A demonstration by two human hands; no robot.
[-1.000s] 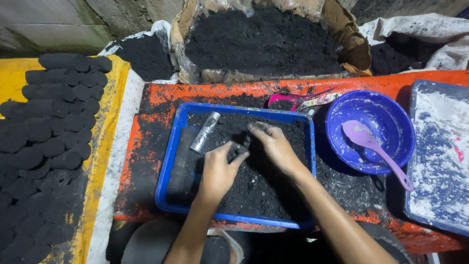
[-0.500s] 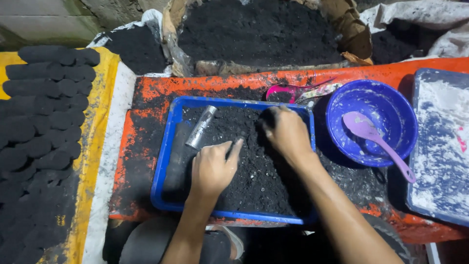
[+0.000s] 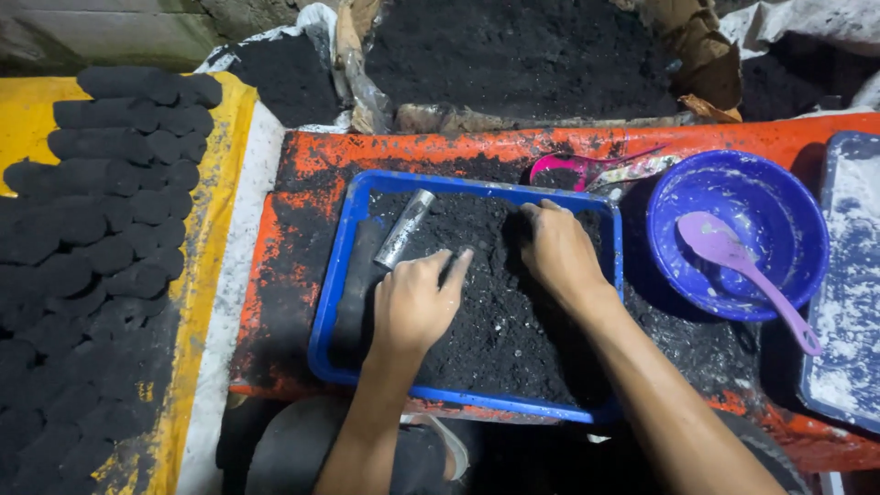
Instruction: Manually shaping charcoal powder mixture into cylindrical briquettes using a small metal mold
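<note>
2 bare hands press into black charcoal powder [image 3: 495, 312] in the blue tray [image 3: 335, 302]: left hand [image 3: 412, 307] flat with fingers spread, right hand [image 3: 559, 252] cupped, gripping nothing. Metal tube mould [image 3: 403, 229] lies unused; many pressed briquettes [image 3: 101, 229] already lie on the yellow sheet [image 3: 215, 220].

No labels, signs or screens were seen. One torn brown sack [image 3: 513, 55], filled with black powder, was set open at the top, behind the orange counter [image 3: 302, 165].

Blue tray [image 3: 332, 302]: I find open powder between my hands; metal tube [image 3: 404, 228] blocks its left end. Right: blue bowl [image 3: 766, 188] crowds the bench [image 3: 302, 165].
</note>
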